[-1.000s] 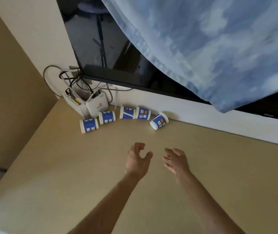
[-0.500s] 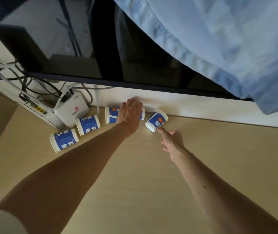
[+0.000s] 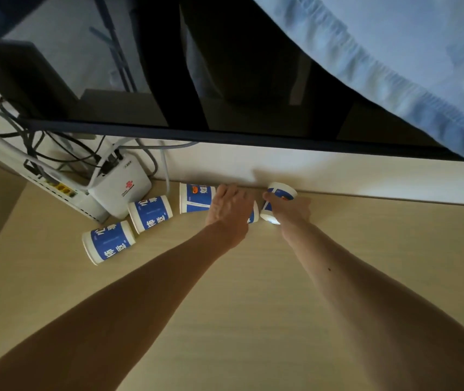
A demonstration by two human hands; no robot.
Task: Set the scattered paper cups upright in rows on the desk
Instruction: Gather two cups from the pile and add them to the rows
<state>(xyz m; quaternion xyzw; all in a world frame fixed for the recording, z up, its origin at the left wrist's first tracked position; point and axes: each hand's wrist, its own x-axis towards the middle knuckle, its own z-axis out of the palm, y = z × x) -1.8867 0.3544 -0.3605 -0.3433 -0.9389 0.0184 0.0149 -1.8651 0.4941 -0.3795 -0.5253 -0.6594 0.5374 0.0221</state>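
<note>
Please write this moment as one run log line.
left hand: on fourth cup | right hand: gripping end cup | three cups lying | none upright

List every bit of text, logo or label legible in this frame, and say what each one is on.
White router box: red knot logo; small print beside it too blurred to read.
Nearest paper cup: large white Chinese characters on a blue band, not reliably legible.
Second cup: same print.
Third cup: characters partly hidden.

Dim, soft light; wide-angle bending, slight blur at edges
</note>
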